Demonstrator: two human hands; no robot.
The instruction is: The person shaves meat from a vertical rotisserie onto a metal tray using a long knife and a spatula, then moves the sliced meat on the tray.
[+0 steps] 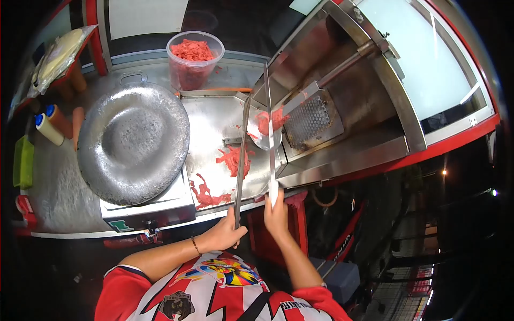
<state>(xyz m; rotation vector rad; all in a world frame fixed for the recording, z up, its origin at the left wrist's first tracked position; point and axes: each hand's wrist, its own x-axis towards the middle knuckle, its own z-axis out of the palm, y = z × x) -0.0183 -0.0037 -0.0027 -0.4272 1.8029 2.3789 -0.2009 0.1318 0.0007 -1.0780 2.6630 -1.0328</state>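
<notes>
My left hand (225, 231) is closed around the lower end of a long, narrow, dark metal bar (242, 160). In my right hand (276, 216) is the pale handle of a long knife (271, 134), its blade pointing away from me. Bar and knife stand nearly side by side over the steel tray (211, 120). Behind the knife, a round metal scoop or dish (258, 140) bears red meat shreds (265, 123). More red shreds (231, 160) lie on the tray by the bar, and another strip (206, 199) lies near its front edge.
A clear tub (190, 80) of red meat pieces stands behind the tray. Left of it, a wide metal pan (134, 144) sits on a stove (155, 211). On the right is a steel grill housing (342, 155) with a shaft (348, 69). Squeeze bottles (49, 129) stand far left.
</notes>
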